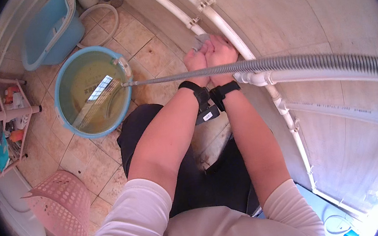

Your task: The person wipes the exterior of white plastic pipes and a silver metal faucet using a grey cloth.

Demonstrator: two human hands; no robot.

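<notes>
Both my arms reach forward to the white pipe [229, 29] that runs along the wall. My left hand [195, 61] and my right hand [221, 52] are pressed together there, fingers closed on a grey cloth [200, 41]. Only a bit of the cloth shows past the fingers. Whether it is wrapped round the pipe or just held against it, I cannot tell. A ribbed grey hose [285, 63] crosses over my wrists from the right edge and ends above a round blue basin [62, 118] of yellowish water on my left.
A second blue tub [35, 56] leans at the far left, near a pale hose [117, 26]. A pink rack [6, 113] holding small items stands on the left. Below it sits a pink perforated basket [63, 204]. Branch pipes [314, 75] run along the right wall.
</notes>
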